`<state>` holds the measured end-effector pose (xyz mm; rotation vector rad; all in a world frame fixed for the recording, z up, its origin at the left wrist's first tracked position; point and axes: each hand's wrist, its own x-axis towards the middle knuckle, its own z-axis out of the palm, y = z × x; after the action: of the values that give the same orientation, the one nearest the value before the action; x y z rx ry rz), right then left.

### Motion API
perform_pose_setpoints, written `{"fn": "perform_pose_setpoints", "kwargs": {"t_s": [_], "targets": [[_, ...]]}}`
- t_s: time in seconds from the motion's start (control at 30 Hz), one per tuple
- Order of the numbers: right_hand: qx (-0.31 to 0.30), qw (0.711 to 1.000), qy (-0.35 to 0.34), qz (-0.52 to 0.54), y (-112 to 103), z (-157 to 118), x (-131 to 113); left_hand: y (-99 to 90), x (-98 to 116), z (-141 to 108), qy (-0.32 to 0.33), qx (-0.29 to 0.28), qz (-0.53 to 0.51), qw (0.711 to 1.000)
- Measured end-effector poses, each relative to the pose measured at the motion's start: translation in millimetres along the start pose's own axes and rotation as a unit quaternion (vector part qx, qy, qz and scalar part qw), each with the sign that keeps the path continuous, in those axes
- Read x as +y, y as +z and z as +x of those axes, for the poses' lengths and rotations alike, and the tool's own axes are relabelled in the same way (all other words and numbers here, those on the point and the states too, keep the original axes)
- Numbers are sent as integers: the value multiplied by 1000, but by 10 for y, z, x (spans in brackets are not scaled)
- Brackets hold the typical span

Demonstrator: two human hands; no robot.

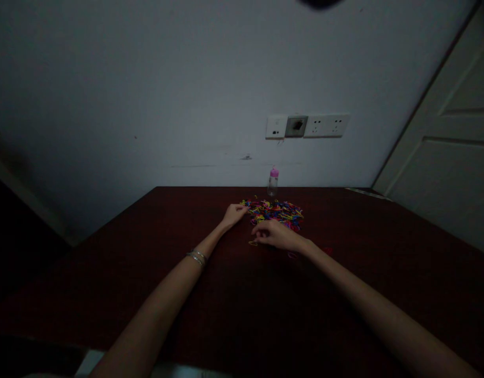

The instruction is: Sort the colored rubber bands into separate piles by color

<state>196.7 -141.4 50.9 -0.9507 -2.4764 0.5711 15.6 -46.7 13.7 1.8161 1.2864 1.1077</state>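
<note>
A dark reddish-brown bench (pixel 234 304) fills the lower view in dim light, its far edge against a plain, pale wall (pixel 186 94) with a few scuffs. Taking the pile of coloured bands (pixel 277 211) as the centre of a clock face, with twelve pointing away from the person, a small clear bottle (pixel 272 186) with a pink top stands upright at twelve, near the wall. A row of sockets (pixel 308 126) is set in the wall just past twelve, and a pale panelled door (pixel 454 136) rises at two. The pile, mixed in yellow, blue, red and pink, lies loosely spread near the far edge. The left hand (pixel 234 214), with bangles (pixel 197 256) at its wrist, reaches in at nine; its grip is drawn together at the pile's edge, but whether it pinches a band cannot be told. The right hand (pixel 276 235) is at six, palm side down, its fingers curled toward nine. A yellow band (pixel 253 243) shows right at its fingertips; whether that grip is closed on it is too small and dark to tell. A pink band (pixel 292 255) lies between five and six, and a dim red piece (pixel 327 251) at four.
</note>
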Motion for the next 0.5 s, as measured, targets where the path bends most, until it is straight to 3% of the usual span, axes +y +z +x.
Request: {"fn": "perform_pose_setpoints", "kwargs": {"t_s": [0.1,0.27,0.5], "targets": [[7,1000,2,20,-37,-9,18,22,-18,11,-2,6,3,1000],[81,996,38,17,-280,-109,140,43,-23,-3,25,-14,39,999],[175,979,102,-2,-544,-418,474,40,-9,-19,67,-51,122,989]]}}
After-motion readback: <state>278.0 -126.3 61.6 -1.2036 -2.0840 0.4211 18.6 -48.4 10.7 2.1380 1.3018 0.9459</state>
